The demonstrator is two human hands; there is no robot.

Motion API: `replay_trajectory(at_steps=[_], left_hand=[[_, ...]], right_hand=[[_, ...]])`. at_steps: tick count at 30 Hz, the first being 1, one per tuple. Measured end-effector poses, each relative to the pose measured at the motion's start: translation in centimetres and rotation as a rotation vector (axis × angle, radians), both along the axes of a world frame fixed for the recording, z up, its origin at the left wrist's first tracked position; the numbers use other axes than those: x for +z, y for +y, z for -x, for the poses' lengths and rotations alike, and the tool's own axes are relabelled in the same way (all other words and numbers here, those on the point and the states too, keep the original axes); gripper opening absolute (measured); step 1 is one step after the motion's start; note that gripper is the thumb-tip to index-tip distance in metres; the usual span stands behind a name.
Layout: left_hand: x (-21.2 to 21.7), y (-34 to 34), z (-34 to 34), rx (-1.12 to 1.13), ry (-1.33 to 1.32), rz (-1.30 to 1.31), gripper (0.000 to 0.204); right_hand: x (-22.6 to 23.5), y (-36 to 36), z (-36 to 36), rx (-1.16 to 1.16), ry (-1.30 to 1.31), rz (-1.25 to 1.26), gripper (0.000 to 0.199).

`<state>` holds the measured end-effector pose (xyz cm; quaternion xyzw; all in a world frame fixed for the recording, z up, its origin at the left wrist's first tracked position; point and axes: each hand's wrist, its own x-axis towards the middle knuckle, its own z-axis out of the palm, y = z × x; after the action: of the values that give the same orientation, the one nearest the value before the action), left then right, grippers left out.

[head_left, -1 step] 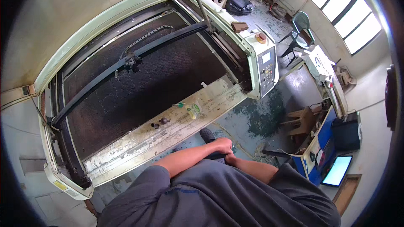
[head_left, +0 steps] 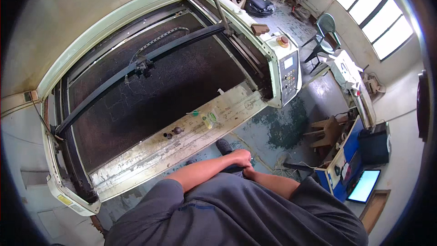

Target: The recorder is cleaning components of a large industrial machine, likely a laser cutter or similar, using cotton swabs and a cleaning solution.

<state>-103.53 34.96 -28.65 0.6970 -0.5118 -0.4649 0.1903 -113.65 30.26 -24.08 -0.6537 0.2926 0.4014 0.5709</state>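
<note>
My left hand (head_left: pixel 241 158) and my right hand (head_left: pixel 248 172) meet low in front of my body. The left is closed, its fingers curled down over the right one. The right hand's fingers are mostly covered; whether anything lies between the hands is hidden. Ahead, a large laser cutting machine stands with its lid raised. On its pale front ledge (head_left: pixel 136 166), apart from my hands, sit two small dark round pieces (head_left: pixel 177 130), a yellow-green packet (head_left: pixel 211 119) and a small green item (head_left: pixel 195 113).
A dark gantry beam (head_left: pixel 177 48) spans the machine's honeycomb bed (head_left: pixel 173 91). At its right end is a control panel (head_left: pixel 289 75) with a red button (head_left: pixel 282 41). Farther right are a green chair (head_left: pixel 326 25), a wooden stool (head_left: pixel 325 132), loose cables (head_left: pixel 283 166) and a lit monitor (head_left: pixel 364 186).
</note>
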Motion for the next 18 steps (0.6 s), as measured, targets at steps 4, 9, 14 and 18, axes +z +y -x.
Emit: replay_trajectory(at_steps=[4,9,14,18], left_hand=[[0.3,0.5,-0.4,-0.015,0.029,-0.031,0.041],[0.6,0.6,-0.8,-0.025,0.020,-0.019,0.038],[0.4,0.6,-1.1,-0.023,-0.009,-0.050,0.038],[2.2,1.0,-1.1,-0.040,-0.050,-0.086,0.036]], right_hand=[[-0.2,-0.1,-0.7,0.059,0.003,0.010,0.043],[-0.2,-0.6,-1.8,0.137,0.004,0.018,0.043],[-0.7,-0.3,-2.3,0.207,-0.002,0.033,0.043],[-1.6,-0.5,-0.8,0.241,-0.005,0.039,0.043]])
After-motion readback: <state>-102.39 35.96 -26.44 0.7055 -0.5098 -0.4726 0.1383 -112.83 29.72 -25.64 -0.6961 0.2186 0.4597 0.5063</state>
